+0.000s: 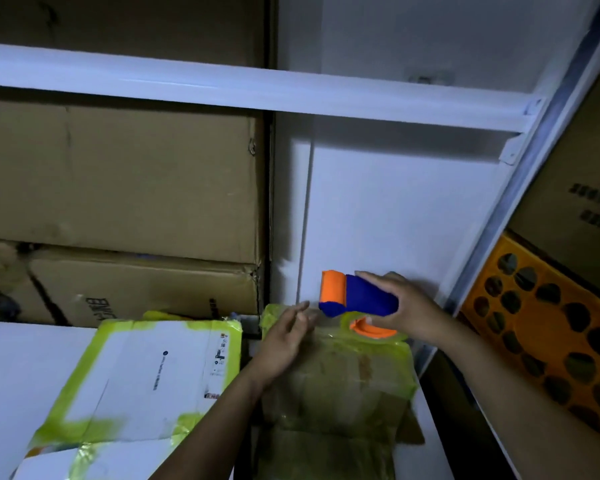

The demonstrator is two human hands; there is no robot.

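Observation:
My right hand (407,308) grips a blue and orange tape dispenser (354,296) loaded with a roll of yellow-green tape (374,332). The dispenser sits at the far top edge of a brown parcel (336,382) wrapped in yellow-green tape. My left hand (284,337) rests on the parcel's top left part, fingers stretched out and relaxed. The parcel stands upright on a white shelf, close in front of me.
A white parcel (142,379) edged with yellow-green tape lies to the left. Stacked cardboard boxes (118,181) fill the shelf behind it. A white shelf beam (257,88) runs overhead. An orange perforated crate (548,327) stands at the right, beyond a metal upright (520,192).

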